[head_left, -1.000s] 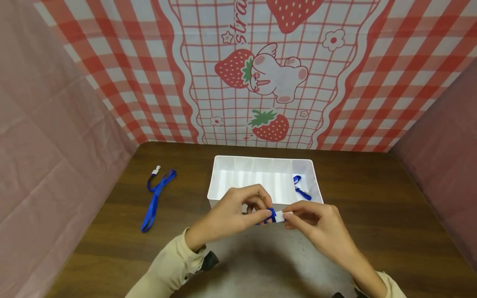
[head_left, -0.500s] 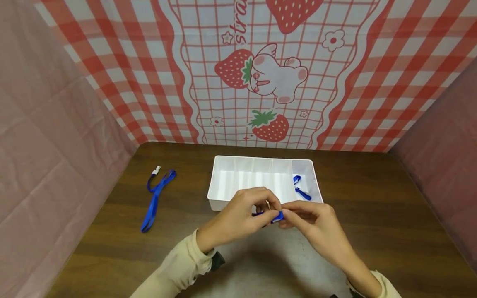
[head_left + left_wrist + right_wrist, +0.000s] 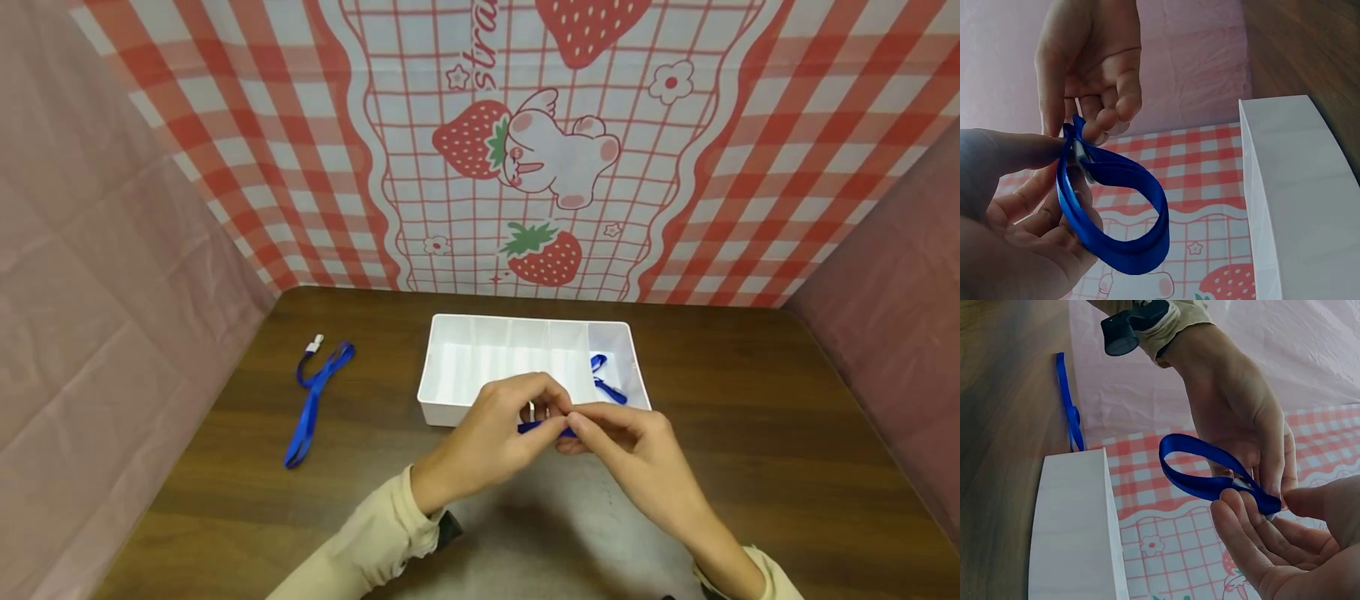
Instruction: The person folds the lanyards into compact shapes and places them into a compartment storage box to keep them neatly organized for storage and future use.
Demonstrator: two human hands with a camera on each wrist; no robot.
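Looped blue strap (image 3: 1141, 257) is held in the air on the near side of the box. The scene is backed by a printed cloth (image 3: 277, 167), checked in red and white, with pink fabric (image 3: 112, 250) hung at both sides. Below it a dark brown bench (image 3: 750, 400) is seen, on which a white compartmented box (image 3: 440, 413) is set. The looped strap is pinched by the fingers of the left hand (image 3: 487, 429), and its gathered end by those of the right hand (image 3: 645, 458); the fingertips are brought close together. To the left, well apart from the box, a second blue strap (image 3: 311, 408) is laid folded. In the box's right-end compartment, blue strap pieces (image 3: 611, 392) are contained. Smallest, a white clip (image 3: 314, 343) is attached to the second strap, and a pale fitting (image 3: 1241, 483) is partly hidden within the held loop.
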